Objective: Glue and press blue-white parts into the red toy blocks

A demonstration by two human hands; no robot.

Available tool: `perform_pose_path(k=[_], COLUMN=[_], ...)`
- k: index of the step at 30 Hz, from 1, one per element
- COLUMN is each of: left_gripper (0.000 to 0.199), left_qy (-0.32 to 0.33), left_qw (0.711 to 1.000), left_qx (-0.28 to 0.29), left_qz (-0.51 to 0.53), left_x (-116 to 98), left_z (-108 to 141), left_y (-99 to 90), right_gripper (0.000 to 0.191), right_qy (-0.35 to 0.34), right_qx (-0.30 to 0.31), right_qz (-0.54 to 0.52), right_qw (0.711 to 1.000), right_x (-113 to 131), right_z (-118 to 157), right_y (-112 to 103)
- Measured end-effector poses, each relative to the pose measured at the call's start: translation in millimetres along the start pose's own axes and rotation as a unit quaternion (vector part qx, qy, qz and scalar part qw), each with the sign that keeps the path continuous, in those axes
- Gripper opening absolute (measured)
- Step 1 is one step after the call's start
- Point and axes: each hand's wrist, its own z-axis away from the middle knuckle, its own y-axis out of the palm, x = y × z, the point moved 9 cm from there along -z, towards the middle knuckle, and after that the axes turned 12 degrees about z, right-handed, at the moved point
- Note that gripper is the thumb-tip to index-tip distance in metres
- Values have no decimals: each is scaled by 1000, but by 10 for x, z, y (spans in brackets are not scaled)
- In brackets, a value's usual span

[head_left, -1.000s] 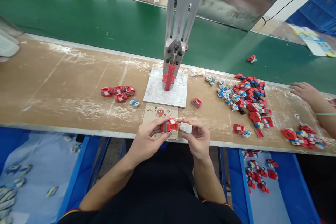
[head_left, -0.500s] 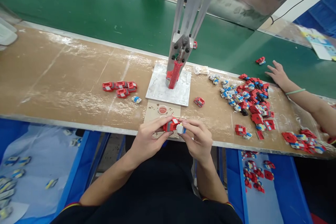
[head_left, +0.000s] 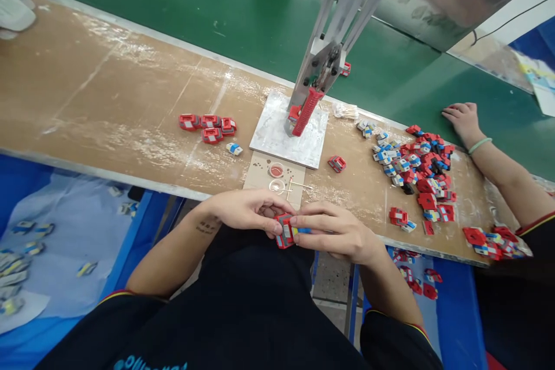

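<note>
Close to my body, just off the table's front edge, my left hand (head_left: 249,211) pinches a red and grey toy car part (head_left: 284,232). My right hand (head_left: 340,230) closes on a smaller blue, white and yellow toy car part (head_left: 302,230), pressed against the red one. My fingers cover much of both. Beyond them, a piece of cardboard (head_left: 255,176) carries a small round dish of red liquid (head_left: 276,170), a second pale round dish (head_left: 277,187) and thin sticks (head_left: 300,184).
A hand press with a red handle (head_left: 307,111) stands on a metal plate (head_left: 264,139). Red car parts (head_left: 211,121) lie left; a mixed pile (head_left: 416,159) lies right. A co-worker's hand (head_left: 466,121) rests by the green conveyor belt (head_left: 173,17). Blue bins (head_left: 150,254) flank me.
Both hands have come closer to my body, and the car parts are turned and joined more closely. The co-worker's hand has drawn back; the red piece near it is gone from view.
</note>
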Motion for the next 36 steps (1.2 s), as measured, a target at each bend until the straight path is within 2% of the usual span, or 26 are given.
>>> perform_pose_path(k=[4,8,12,15,17,19,21,22,23,24,25,27,28,30,32,34,36], left_gripper=[45,48,59,59,55,55,60,61,63,64,65,69,70,72,78,86,88], left_qy=[-53,-70,-46,-33,-2,44,102,130,154,175,188,204,213,224,216,205,201], left_qw=[995,993,993,993,990,983,974,966,955,937,913,853,821,777,767,775,783], left_qx=[55,46,3,-46,-90,-134,-167,-193,-230,-286,-350,-475,-525,-587,-604,-597,-588], left_qz=[63,88,106,102,109,116,117,112,106,98,91,75,68,49,31,24,23], left_x=[178,305,309,312,280,222,142,105,77,63,64,87,95,101,105,110,111], left_z=[-42,-62,-53,-15,27,90,177,241,322,432,564,871,1022,1250,1343,1342,1301], left_y=[0,-45,-66,-113,-193,-302,-411,-482,-571,-685,-805,-1016,-1091,-1182,-1218,-1239,-1276], right_gripper=[38,30,34,43,51,59,60,55,52,50,49,46,46,46,43,35,25], right_qy=[-17,-36,-39,-30,-12,52,180,269,377,476,517,550,560,571,576,574,561], right_qx=[31,61,52,49,56,52,17,-7,-24,-21,-25,-25,-24,-13,12,44,71], right_qz=[-8,50,105,106,87,67,81,115,163,206,222,239,246,257,261,261,260], right_qw=[999,996,992,993,995,995,980,956,911,855,826,800,791,780,775,775,783], right_x=[56,101,187,241,137,-270,-1079,-1611,-2195,-2760,-3240,-4045,-4364,-4829,-5101,-5209,-5153], right_z=[-37,-76,-154,-196,-187,-150,-71,5,129,271,332,364,369,366,365,369,389], right_y=[68,110,147,198,182,46,-247,-443,-650,-828,-964,-1124,-1159,-1142,-1067,-1003,-994])
